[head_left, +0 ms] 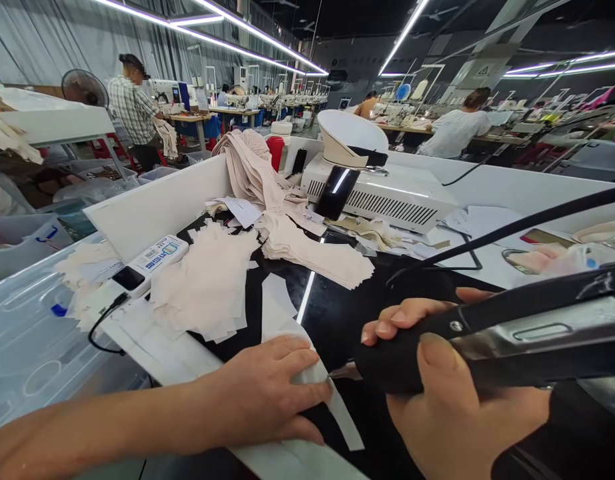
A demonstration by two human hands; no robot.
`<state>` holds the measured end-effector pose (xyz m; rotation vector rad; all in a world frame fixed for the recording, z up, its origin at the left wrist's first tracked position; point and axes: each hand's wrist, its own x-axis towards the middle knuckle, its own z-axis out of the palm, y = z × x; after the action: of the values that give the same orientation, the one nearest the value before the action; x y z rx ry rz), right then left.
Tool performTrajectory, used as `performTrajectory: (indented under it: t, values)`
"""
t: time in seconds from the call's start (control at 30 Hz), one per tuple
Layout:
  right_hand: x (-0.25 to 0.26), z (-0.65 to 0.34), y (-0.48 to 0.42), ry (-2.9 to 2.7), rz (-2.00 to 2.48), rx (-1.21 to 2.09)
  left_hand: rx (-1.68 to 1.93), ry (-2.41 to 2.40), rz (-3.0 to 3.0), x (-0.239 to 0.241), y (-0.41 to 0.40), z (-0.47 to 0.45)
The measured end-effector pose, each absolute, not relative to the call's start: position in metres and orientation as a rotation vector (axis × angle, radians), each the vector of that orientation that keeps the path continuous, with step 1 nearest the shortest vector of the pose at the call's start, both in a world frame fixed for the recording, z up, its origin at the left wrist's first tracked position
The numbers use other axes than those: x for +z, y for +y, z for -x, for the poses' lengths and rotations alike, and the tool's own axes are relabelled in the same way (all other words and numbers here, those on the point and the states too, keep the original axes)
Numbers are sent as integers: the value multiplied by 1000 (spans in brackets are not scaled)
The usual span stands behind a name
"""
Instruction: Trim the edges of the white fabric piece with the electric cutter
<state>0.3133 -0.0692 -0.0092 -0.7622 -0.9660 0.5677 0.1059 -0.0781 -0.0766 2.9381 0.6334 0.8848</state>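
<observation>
Our left hand (pixel 275 383) lies with fingers extended over the curved pale strip (pixel 341 413), pressing down on it without grasping. The black tabletop (pixel 337 307) shows beneath that strip. Just right of the strip, our right hand (pixel 455 413) wraps around a black tool (pixel 527 337), whose narrow metal tip (pixel 346 371) points at its edge; we cannot tell whether they touch. Left of the strip we see a pile of pale pieces (pixel 205 280); beyond it, a layered stack (pixel 320 253).
</observation>
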Motion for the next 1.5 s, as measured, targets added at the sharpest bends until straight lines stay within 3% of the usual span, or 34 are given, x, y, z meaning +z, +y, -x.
performTrajectory:
  t: [0.37, 0.87, 1.5]
  values:
    - [-3, -310, -58, -913, 724, 558, 666, 665, -2872, -82, -79, -104]
    - [1, -304, -49, -920, 716, 578, 846, 665, -2822, -87, -82, -106]
    - [1, -314, -44, -996, 810, 556, 696, 674, -2741, -58, -67, -93]
